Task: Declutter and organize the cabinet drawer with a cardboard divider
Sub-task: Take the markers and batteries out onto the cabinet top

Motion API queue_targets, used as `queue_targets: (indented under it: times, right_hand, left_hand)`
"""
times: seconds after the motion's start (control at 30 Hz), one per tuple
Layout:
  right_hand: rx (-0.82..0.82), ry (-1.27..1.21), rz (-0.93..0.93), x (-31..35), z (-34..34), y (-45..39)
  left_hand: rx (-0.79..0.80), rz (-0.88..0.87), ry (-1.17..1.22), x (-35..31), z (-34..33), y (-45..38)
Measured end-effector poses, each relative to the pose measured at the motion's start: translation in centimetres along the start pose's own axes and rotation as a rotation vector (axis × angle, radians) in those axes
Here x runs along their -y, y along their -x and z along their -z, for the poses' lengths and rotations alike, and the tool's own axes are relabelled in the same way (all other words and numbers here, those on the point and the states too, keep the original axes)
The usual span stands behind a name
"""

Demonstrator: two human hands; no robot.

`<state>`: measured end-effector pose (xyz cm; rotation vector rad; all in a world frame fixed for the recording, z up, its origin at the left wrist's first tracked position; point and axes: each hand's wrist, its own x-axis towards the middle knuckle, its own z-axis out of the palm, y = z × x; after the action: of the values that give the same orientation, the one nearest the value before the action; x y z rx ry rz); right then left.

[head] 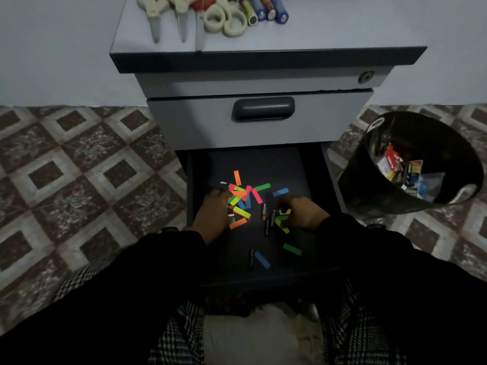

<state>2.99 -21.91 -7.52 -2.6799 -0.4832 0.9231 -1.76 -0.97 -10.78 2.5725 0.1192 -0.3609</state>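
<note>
The bottom drawer (311,180) of the grey cabinet is pulled out. Its dark floor holds several bright paper strips (241,200) in orange, green, yellow, pink and blue, and a few small batteries (263,212). My left hand (214,210) lies in the drawer at the left edge of the strip pile, fingers curled over strips and a battery. My right hand (300,213) is at the right, fingers pinching a yellow-green strip (284,212). A single battery (250,259) and a blue strip (262,260) lie near the drawer's front.
A black waste bin (374,169) with discarded packaging stands right of the cabinet. On the cabinet top (316,30) lie scissors (154,14), tape rolls (234,23) and several batteries (266,9). The middle drawer (189,122) is closed. Patterned floor tiles surround the cabinet.
</note>
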Motion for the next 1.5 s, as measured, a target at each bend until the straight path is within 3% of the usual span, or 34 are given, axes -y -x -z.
queue_targets:
  times: [0.47,0.63,1.0,1.3,1.5]
  right_hand:
    - [-0.022,0.009,0.041,-0.4,-2.2,-1.5]
    - [-0.064,-0.02,0.031,-0.3,-2.5,-1.6]
    - [-0.084,0.072,0.028,0.2,-3.9,-1.3]
    - [-0.093,0.188,0.136,0.2,-4.7,-0.8]
    - [-0.116,0.197,0.152,0.8,-4.9,-0.5]
  left_hand:
    - [0.031,0.042,-0.165,0.8,-1.8,-0.6]
    - [0.048,0.062,-0.125,0.8,-1.9,-0.6]
    - [0.075,-0.11,-0.22,0.3,-1.4,-0.2]
    - [0.17,-0.145,-0.31,-0.1,-0.9,0.1]
    - [0.294,-0.109,-0.224,0.1,-0.8,0.0]
